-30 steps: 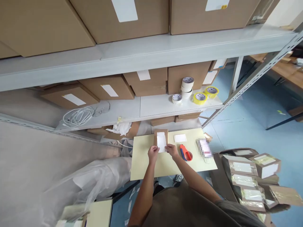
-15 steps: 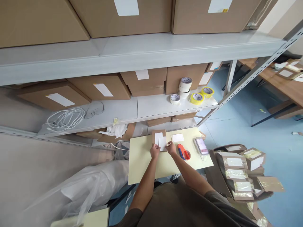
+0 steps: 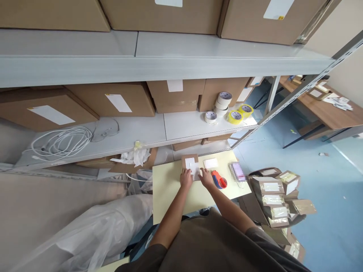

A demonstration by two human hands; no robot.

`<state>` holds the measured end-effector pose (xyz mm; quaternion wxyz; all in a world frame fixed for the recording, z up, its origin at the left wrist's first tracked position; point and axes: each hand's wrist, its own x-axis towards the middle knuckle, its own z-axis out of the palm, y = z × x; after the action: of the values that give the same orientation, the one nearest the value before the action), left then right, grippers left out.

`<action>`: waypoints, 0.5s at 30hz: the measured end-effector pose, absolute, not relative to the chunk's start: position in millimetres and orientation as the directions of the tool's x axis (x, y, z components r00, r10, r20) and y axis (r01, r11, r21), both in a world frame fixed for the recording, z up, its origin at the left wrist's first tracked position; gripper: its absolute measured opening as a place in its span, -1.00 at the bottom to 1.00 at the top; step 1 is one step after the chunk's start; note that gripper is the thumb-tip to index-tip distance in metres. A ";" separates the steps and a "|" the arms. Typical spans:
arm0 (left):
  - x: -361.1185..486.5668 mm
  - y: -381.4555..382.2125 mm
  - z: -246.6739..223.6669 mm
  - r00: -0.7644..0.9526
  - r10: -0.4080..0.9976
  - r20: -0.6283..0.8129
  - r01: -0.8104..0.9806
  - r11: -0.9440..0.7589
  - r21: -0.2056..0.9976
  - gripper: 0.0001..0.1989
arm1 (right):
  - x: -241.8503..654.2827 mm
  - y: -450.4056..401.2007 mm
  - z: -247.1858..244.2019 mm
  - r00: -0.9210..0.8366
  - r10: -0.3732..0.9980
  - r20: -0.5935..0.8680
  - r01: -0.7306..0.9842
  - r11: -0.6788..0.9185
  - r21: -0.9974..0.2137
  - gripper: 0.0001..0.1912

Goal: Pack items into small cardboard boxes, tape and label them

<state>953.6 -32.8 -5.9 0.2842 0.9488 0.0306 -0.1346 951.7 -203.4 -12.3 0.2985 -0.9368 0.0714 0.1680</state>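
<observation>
A small brown cardboard box [image 3: 185, 158] lies on the pale yellow tabletop [image 3: 167, 189], with white paper labels [image 3: 194, 168] on its upper face. My left hand [image 3: 186, 179] rests on the near left part of the box, its fingers stretched forward over the label's edge. At the box's right side is my right hand [image 3: 207, 178], fingers apart, the tips at the label's right edge. Just right of that hand lies a red and blue tape dispenser [image 3: 218, 180]. A stack of white labels [image 3: 210, 163] sits behind it.
A phone [image 3: 237, 172] lies at the table's right end. The shelf [image 3: 136, 128] beyond holds large cartons, a coiled white cable [image 3: 64, 143], white tape rolls [image 3: 224, 100] and yellow tape rolls [image 3: 235, 117]. Taped small boxes [image 3: 272, 198] are piled at right; plastic sheeting [image 3: 113, 223] hangs at left.
Both hands have gone from pinching the label's edges to lying with fingers stretched on the box and label. The label lies flatter. The view has shifted slightly.
</observation>
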 end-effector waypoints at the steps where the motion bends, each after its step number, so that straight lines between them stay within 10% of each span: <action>1: 955.5 -31.8 -7.0 0.971 -0.102 -0.217 0.035 -0.835 0.550 -0.62 | 944.2 -200.6 -15.4 0.942 0.015 -0.336 -0.177 -0.827 -0.533 -0.49; 15: 961.1 10.8 -29.7 0.954 -0.199 -0.226 -0.011 -0.771 0.637 -0.25 | 916.7 -173.6 -30.6 0.931 -0.118 -0.344 -0.364 -0.316 -0.876 -0.38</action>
<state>961.1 10.8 -29.7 0.3336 0.9303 -0.0565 -0.1415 916.7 -173.6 -30.6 0.5654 -0.8037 0.1500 0.1088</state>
